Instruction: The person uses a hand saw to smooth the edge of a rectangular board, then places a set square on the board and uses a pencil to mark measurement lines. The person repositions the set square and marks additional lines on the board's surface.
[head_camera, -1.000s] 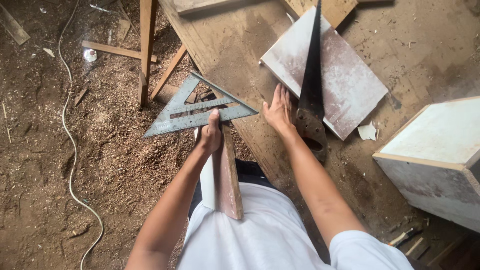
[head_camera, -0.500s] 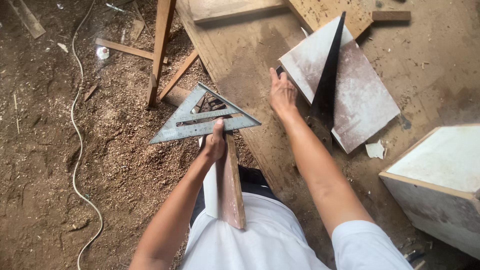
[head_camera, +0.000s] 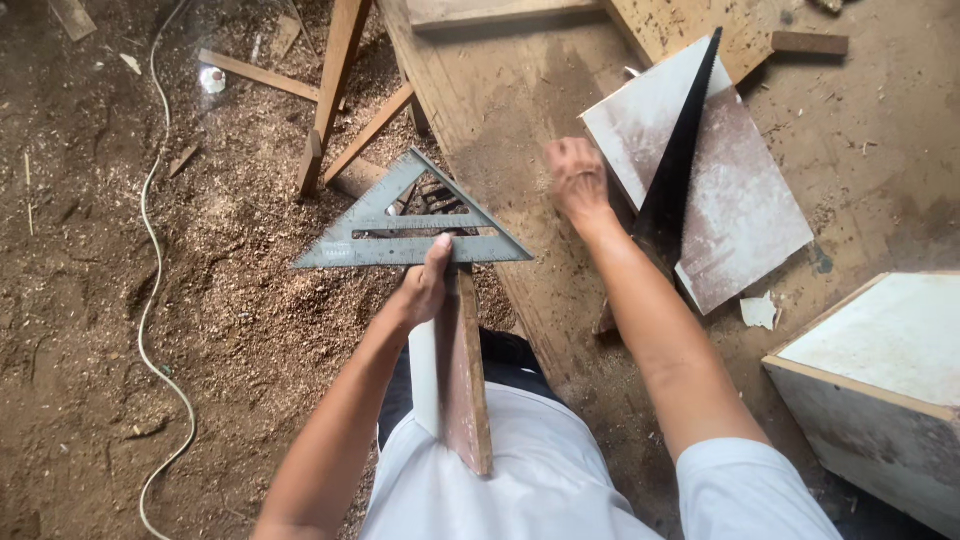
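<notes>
- The left hand (head_camera: 425, 290) pinches 2 things at once: a grey metal triangular square (head_camera: 405, 215), thumb pressed on its long lower edge, and a narrow wooden strip (head_camera: 463, 380) that runs from that edge back toward the person's white shirt (head_camera: 520, 480).
- The square is held flat in the air, just left of the wide dusty plank (head_camera: 480, 110), above the sawdust-covered floor (head_camera: 110, 300). Compared with 1 second ago it sits a little lower and nearer the shirt, so the marking tool is not yet laid on any wood.
- The right hand (head_camera: 577, 180) has lifted off the plank, where its fingers lay spread before. It is now motion-blurred and looks loosely curled; whether it holds anything cannot be told.
- Just right of that hand, a black hand saw (head_camera: 685, 150) lies across a pale board (head_camera: 730, 200), which rests on the plank's right side. The saw is untouched.
- Further right of the plank stands a white box (head_camera: 880, 380); well left of it, a white cord (head_camera: 150, 250) trails over the sawdust.
</notes>
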